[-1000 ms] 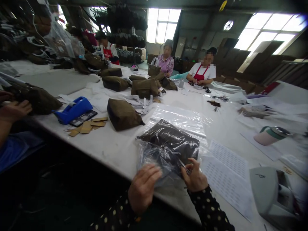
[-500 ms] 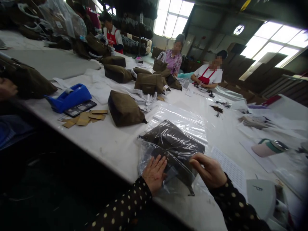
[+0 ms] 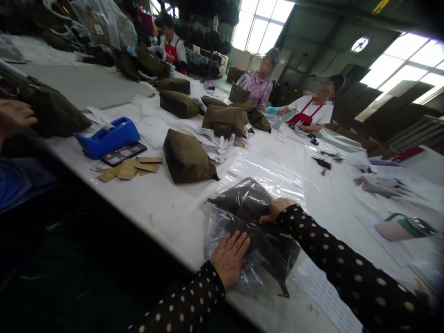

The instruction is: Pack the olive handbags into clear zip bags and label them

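A dark olive fabric bag [image 3: 248, 199] lies inside a clear plastic bag [image 3: 222, 224] near the table's front edge. My left hand [image 3: 231, 259] rests flat on the lower left of the plastic, fingers stretched out, holding nothing. My right hand [image 3: 280, 210] touches the upper right of the wrapped bag, with its thumb pointing left. Its other fingers are mostly hidden, so I cannot tell whether they grip the plastic. A dark strap end [image 3: 284, 290] shows at the lower corner. Beyond the wrapped bag lie flat clear plastic sheets [image 3: 256, 169].
An olive bag [image 3: 189, 157] stands to the left, near brown cards [image 3: 127, 169] and a blue tape dispenser [image 3: 107, 136]. A printed sheet [image 3: 326, 296] and a cup [image 3: 398, 227] lie right. Another person's hand [image 3: 15, 115] is at far left; several co-workers stand across the table.
My right hand has moved from the wrapped bag's right edge inward and up over it. My left hand stays flat on the plastic. The view has shifted slightly.
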`<state>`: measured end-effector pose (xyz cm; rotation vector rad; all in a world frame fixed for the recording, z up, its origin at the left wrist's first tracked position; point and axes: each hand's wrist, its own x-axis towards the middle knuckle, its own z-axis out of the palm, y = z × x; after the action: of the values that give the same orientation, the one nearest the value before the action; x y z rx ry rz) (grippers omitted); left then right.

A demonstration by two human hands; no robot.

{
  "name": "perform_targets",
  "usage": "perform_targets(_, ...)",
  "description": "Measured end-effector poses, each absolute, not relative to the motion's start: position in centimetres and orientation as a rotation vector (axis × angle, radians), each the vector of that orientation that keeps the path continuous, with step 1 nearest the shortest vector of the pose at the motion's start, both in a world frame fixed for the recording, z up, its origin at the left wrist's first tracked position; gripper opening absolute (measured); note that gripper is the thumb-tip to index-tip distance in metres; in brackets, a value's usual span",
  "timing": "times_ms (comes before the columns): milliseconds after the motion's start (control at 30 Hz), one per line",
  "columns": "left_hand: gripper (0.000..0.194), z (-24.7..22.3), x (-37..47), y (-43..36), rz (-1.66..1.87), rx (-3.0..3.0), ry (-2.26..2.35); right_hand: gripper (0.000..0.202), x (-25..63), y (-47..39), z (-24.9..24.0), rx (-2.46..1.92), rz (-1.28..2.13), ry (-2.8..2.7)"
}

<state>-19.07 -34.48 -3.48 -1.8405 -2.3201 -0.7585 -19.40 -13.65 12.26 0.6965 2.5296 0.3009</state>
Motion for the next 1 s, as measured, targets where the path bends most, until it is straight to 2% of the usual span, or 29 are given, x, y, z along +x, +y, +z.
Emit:
perform_targets(100, 0.05, -3.1, -19.2, -34.6, -0.822, -1.86, -2.273, 0.04, -17.0, -11.0, 14.5, 0.94, 0.39, 2.621)
perform_targets(200, 0.045, -2.4, -19.6, -36.3, -1.137, -1.706, -2.181, 0.026, -12.6, -12.7, 15.9, 0.978, 0.353, 3.078)
perform_targets(267, 0.041, -1.7, -20.3, -38.1, -1.501, -1.384, -2.226, 0.019, -9.3, -16.4, 14.9, 0.619, 0.102, 3.432)
perform_targets(333, 0.04, -0.9, -21.3, -39.6, -1.976, -0.853, -2.396, 0.012, -6.3, -21.1, 12.1, 0.205, -0.172, 3.478)
perform_targets(400, 0.035, 0.1, -22.5, -40.2, -2.505, -0.091, -2.521, 0.024, -4.1, -25.4, 8.1, 0.002, -0.055, 3.498)
perform_targets(467, 0.03, 1.4, -23.4, -39.8, -2.916, 0.695, -2.445, 0.034, -3.0, -28.2, 4.2, 0.043, 0.094, 3.587)
perform_targets(533, 0.025, 3.1, -23.8, -38.9, -3.208, 1.188, -2.272, 0.036, -3.1, -28.8, 1.7, 0.207, 0.196, 3.685)
perform_targets(633, 0.023, 6.0, -23.5, -37.4, -3.658, 1.173, -2.02, 0.031, -4.6, -26.2, 2.5, 0.236, 0.125, 3.816)
perform_targets(700, 0.023, 7.8, -23.2, -36.7, -3.872, 0.876, -1.882, 0.023, -5.9, -22.8, 5.9, 0.205, -0.078, 3.909)
perform_targets(733, 0.023, 8.5, -23.0, -36.5, -3.906, 0.73, -1.857, 0.017, -6.5, -20.8, 8.2, 0.324, -0.23, 3.953)
perform_targets(767, 0.022, 9.1, -22.9, -36.3, -3.906, 0.611, -1.857, 0.014, -7.0, -18.8, 10.7, 0.542, -0.278, 4.001)
perform_targets(800, 0.021, 9.4, -22.9, -36.1, -3.882, 0.523, -1.878, 0.017, -7.5, -16.9, 13.2, 0.948, -0.345, 3.981)
perform_targets(833, 0.019, 9.6, -22.8, -36.0, -3.847, 0.46, -1.911, 0.022, -7.7, -15.0, 15.6, 1.408, -0.622, 3.837)
perform_targets(867, 0.016, 9.7, -22.7, -35.9, -3.812, 0.415, -1.952, 0.027, -7.6, -13.4, 17.8, 1.703, -1.052, 3.657)
perform_targets(933, 0.014, 9.3, -22.2, -35.9, -3.78, 0.362, -2.042, 0.036, -6.3, -11.1, 21.3, 2.038, -1.718, 3.23)
perform_targets(1000, 0.016, 8.4, -21.5, -35.9, -3.785, 0.322, -2.145, 0.044, -3.2, -10.1, 23.4, 2.202, -2.003, 2.964)
